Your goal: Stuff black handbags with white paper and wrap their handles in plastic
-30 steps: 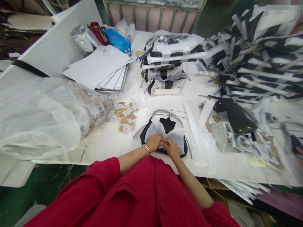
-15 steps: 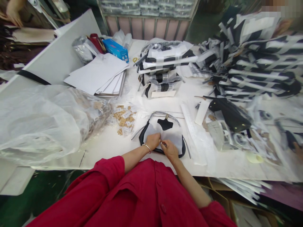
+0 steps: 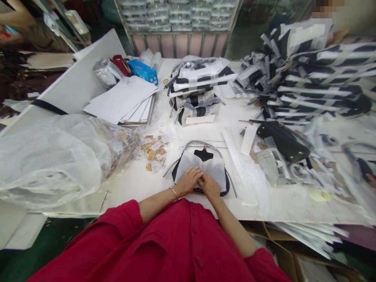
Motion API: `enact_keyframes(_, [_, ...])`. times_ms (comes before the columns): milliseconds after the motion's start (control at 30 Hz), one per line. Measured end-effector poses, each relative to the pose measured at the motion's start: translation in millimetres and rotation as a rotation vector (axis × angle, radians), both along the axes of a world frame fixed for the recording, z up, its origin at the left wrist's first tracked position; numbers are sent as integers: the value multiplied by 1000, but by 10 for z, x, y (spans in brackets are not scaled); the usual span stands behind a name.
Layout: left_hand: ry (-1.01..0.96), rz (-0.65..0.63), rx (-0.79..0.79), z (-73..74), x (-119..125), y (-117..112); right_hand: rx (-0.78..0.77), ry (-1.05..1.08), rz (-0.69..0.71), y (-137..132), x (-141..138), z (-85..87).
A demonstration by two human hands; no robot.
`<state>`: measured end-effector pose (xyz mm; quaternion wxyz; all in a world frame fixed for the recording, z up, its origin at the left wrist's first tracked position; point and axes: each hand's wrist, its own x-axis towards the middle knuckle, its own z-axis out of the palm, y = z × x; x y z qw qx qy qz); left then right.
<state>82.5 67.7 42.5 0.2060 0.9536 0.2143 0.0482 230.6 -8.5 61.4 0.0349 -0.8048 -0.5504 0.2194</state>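
Observation:
A black handbag (image 3: pixel 174 172) lies on the table right in front of me, its handle wrapped in clear film and pointing away. A pale grey-white sheet (image 3: pixel 188 159) covers most of its front. A black tab with a metal clasp (image 3: pixel 203 154) rests over the sheet's upper part. My left hand (image 3: pixel 188 182) lies on the lower part of the sheet, fingers stretched out towards the right. Beside it, touching its fingertips, my right hand (image 3: pixel 210 187) has its fingers curled together at the bag's lower middle. Whatever these fingers pinch is hidden.
Brown paper tags (image 3: pixel 153 152) lie left of the bag, beside a big clear plastic bag (image 3: pixel 53 156). Wrapped handbags (image 3: pixel 199 84) stand behind. White paper sheets (image 3: pixel 120 98) and a blue box (image 3: pixel 143 71) are back left. At right are a black bag (image 3: pixel 282 140) and wrapped stacks (image 3: pixel 320 92).
My left hand has gone from a closed pinch to fingers stretched flat over the sheet. The right hand stays curled at nearly the same spot. The camera view has tilted slightly upward.

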Motion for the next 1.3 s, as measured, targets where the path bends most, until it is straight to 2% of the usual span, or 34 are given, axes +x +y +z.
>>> enact_keyframes(67, [98, -42, 74, -8, 10, -7, 45, 53, -57, -19, 1, -40])
enact_keyframes(133, [187, -16, 104, 3, 37, -18, 120, 64, -72, -60, -20, -84])
enact_keyframes(233, [240, 19, 117, 76, 105, -10, 213, -45, -39, -143, -82, -151])
enact_keyframes(400, [275, -32, 71, 298, 254, 131, 311, -194, 46, -220, -174, -228])
enact_keyframes(500, [283, 14, 31, 342, 353, 202, 297, -231, 48, -215, -197, -220])
enact_keyframes(600, [187, 36, 46, 250, 389, 199, 205, -246, 22, -201, -176, -143])
enact_keyframes(700, [63, -66, 78, 78, 333, 164, 65, -189, 69, -126, -84, 36])
enact_keyframes(767, [51, -91, 63, -24, 287, 153, -18, -130, 113, -5, 13, 188])
enact_keyframes(833, [63, -97, 37, -86, 265, 156, -25, -106, 125, 160, 126, 306])
enact_keyframes(900, [61, -107, 20, -109, 266, 165, 58, -102, 150, 312, 251, 333])
enact_keyframes(1000, [44, -70, 9, -107, 273, 177, 186, -70, 263, 393, 443, 184])
enact_keyframes(1133, [43, 58, 11, -96, 259, 207, 196, -54, 335, 261, 601, -92])
enact_keyframes(1300, [59, 149, 1, -61, 321, 280, 171, -104, 304, 222, 582, -160])
